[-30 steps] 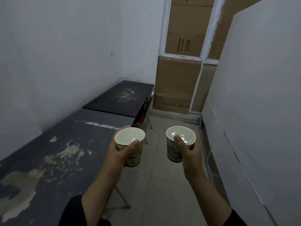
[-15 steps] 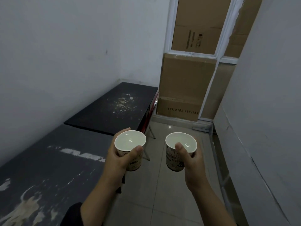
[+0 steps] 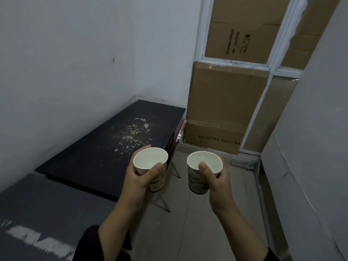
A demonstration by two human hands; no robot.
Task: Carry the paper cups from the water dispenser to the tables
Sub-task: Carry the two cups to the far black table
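Both hands are closed around cups and both cups are up in the air, over the pale tiled floor [image 3: 207, 223] of a narrow room. The left hand [image 3: 138, 178] wraps its fingers and thumb around a white printed paper cup [image 3: 151, 167], held upright just beside the near right corner of the black, paint-flecked counter [image 3: 105, 151] at far left. The right hand [image 3: 213, 180] grips a second white printed paper cup [image 3: 202, 171] the same way, out over the floor, apart from the first. Each seems to hold clear water.

By my reading the pick-up is done and the carry is well advanced: no dispenser shows, and the counters are within reach. A grey, scuffed counter [image 3: 47, 210] lies nearer on the left. Neither cup rests on any surface yet, so setting them down remains. Stacked brown cardboard boxes [image 3: 226, 102] close off the far end.
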